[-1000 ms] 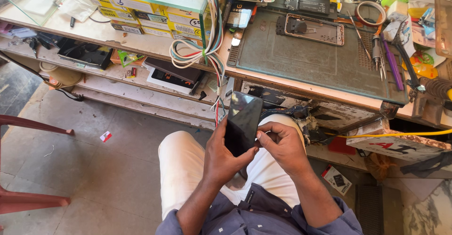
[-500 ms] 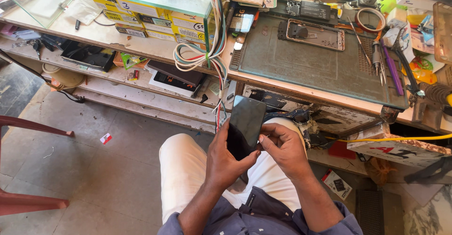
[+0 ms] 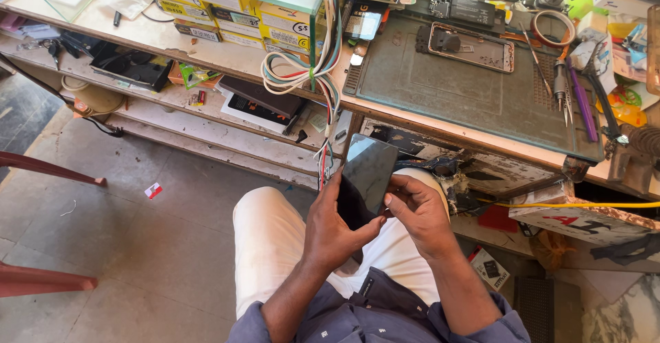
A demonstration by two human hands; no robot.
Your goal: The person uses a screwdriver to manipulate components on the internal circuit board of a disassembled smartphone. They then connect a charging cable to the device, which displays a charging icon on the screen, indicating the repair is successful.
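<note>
Black and glossy, the phone point(image 3: 366, 178) stands tilted over the person's lap, its dark screen facing up toward the head camera, just near of the workbench's front edge. The left hand point(image 3: 335, 229) wraps the phone's lower left side, thumb pressed along the left edge and fingers curled under the bottom, so the hand is clamped on the phone. The right hand point(image 3: 417, 210) meets it from the right, its fingertips point(image 3: 389, 197) pinched against the phone's right edge about halfway up. Both hands touch the phone and lie close together above the white trousers point(image 3: 275, 247).

Farther off, a grey-green work mat point(image 3: 467, 95) covers the bench top, and a phone frame point(image 3: 471, 46) lies flat near its far edge. To the right of the mat, tweezers and a purple-handled tool point(image 3: 581, 99) lie side by side. To the left, a bundle of coloured wires point(image 3: 323, 61) hangs from the bench over the shelf edge, reaching down to just beside the phone's upper left corner. Stacked yellow boxes point(image 3: 227, 20) sit under a glass pane at far left. On the lower shelf lies a dark flat device point(image 3: 261, 102). At the left edge of the floor, red chair legs point(image 3: 48, 168) show.
</note>
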